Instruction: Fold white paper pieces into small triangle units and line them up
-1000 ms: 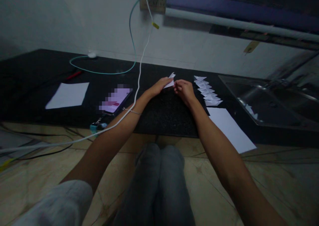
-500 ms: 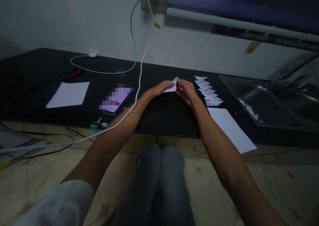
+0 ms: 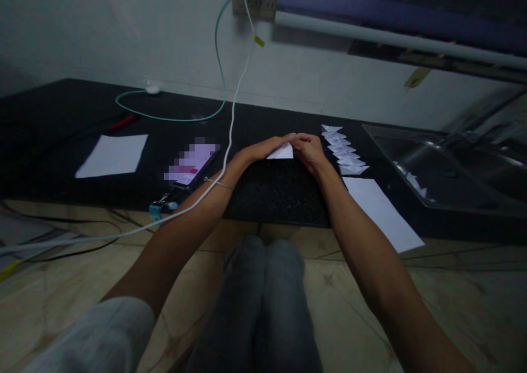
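A: The folded paper (image 3: 284,152) has come nearer the person this past second, and the left hand (image 3: 269,147) has slid along it, fingertips now right up by the right hand (image 3: 308,149)!

B: Start close in, then. Knees together in grey trousers (image 3: 263,290), both arms stretched forward over them, elbows wide, forearms angling inward.

A: And look, a white cable (image 3: 230,138) cuts across the left forearm, just by a thin bracelet (image 3: 224,185) at the wrist!

B: On the desk (image 3: 284,192), a white sheet (image 3: 382,214) lies close beside the right forearm. To the left, there's a phone (image 3: 194,167), its screen lit.

A: Now the centre! Left hand laid long and low, fingers straight, grasping the paper from its left; its underside I can't see.

B: Right wrist bent inward, fingers curled, pinching the paper's right end. The piece sits between the two, its near edge low over the black surface.

A: Just right of that, a neat overlapping row of folded pieces (image 3: 343,152), then the steel sink (image 3: 448,173)!

B: Farther back, a teal cable (image 3: 164,119) loops over the surface and climbs the wall (image 3: 164,38).
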A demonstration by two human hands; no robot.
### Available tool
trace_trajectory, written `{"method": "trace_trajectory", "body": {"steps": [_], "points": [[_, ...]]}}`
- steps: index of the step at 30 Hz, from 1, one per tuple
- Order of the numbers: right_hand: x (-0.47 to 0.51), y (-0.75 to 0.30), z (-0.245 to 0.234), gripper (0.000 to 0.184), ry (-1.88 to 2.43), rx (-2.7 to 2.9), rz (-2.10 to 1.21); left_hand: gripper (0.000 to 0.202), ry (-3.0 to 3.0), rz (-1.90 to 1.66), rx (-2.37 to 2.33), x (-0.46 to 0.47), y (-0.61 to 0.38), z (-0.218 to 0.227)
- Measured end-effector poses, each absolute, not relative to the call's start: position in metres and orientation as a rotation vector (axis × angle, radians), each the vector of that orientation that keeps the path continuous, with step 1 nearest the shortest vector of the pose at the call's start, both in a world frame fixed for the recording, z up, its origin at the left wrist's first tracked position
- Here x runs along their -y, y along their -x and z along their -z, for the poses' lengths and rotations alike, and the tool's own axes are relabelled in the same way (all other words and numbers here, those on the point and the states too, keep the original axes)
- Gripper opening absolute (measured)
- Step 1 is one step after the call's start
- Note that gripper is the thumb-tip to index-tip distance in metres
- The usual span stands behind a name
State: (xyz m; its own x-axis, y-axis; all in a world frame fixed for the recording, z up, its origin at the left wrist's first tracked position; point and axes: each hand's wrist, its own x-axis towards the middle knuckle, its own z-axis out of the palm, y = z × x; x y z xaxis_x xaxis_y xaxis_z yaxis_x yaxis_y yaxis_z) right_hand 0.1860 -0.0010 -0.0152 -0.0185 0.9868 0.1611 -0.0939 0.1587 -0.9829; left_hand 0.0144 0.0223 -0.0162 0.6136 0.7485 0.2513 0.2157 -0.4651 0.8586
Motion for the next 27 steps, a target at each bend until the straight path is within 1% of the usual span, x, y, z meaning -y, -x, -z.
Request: {"method": "trace_trajectory", "body": {"steps": [2, 6, 7, 10, 14, 20, 27], "points": [[-0.001, -0.186, 0.018, 0.014, 1.006, 1.248, -1.101, 0.050, -2.004, -0.817, -0.803, -0.023, -0.016, 0.014], [-0.006, -0.185, 0.022, 0.012, 0.982, 1.207, -1.080, 0.038, -2.106, -0.868, -0.832, -0.021, -0.017, 0.010], [-0.008, -0.186, 0.023, 0.013, 0.972, 1.194, -1.059, 0.037, -2.125, -0.903, -0.860, -0.020, -0.017, 0.008], [-0.011, -0.189, 0.022, 0.024, 0.954, 1.164, -0.926, 0.038, -2.166, -1.015, -0.991, -0.016, -0.017, 0.006], [-0.008, -0.193, 0.018, 0.031, 0.993, 1.179, -0.782, 0.039, -2.220, -1.012, -1.067, -0.013, -0.016, 0.007], [0.000, -0.188, 0.016, 0.032, 1.049, 1.300, -0.727, 0.043, -2.221, -1.010, -1.055, -0.016, -0.017, 0.010], [0.003, -0.186, 0.016, 0.033, 1.055, 1.355, -0.780, 0.039, -2.270, -1.003, -0.926, -0.015, -0.015, 0.011]]}}
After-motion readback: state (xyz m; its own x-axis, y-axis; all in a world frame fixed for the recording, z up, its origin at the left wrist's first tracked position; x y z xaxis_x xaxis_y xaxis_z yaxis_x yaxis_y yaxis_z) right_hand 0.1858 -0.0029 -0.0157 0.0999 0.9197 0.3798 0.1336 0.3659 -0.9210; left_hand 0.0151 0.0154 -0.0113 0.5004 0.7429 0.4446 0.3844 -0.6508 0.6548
